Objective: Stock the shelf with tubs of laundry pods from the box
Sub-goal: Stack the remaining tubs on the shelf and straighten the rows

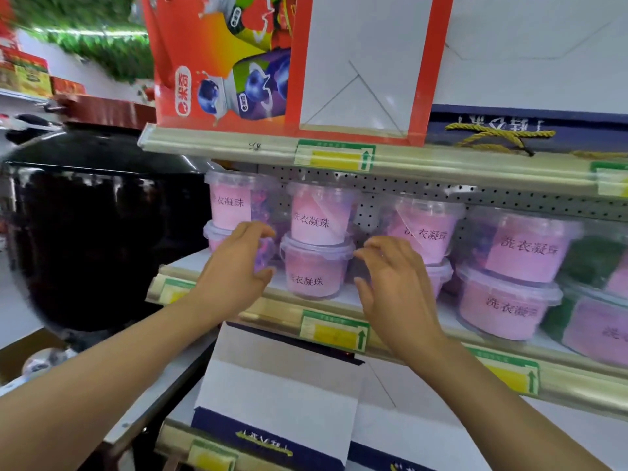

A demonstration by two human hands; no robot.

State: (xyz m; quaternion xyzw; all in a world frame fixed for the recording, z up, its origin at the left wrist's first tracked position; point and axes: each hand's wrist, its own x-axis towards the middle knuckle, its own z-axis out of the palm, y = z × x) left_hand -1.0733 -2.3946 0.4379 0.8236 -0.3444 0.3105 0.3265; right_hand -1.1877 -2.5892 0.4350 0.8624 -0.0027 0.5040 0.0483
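Note:
Clear tubs of laundry pods with pink labels stand two high along the middle shelf (pixel 339 300). One stack sits between my hands: a lower tub (pixel 314 270) with an upper tub (pixel 321 215) on it. My left hand (pixel 238 263) hovers at the stack's left, fingers spread, in front of the far-left stack (pixel 227 202). My right hand (pixel 397 280) is at the stack's right, fingers curled and apart, partly covering another stack (pixel 424 232). Neither hand holds a tub. The box is not in view.
More pink tubs (pixel 509 300) and dark green ones (pixel 591 260) fill the shelf's right. A red juice carton (pixel 221 62) stands on the shelf above. White and navy boxes (pixel 278 396) sit below. A large black round object (pixel 95 232) is at the left.

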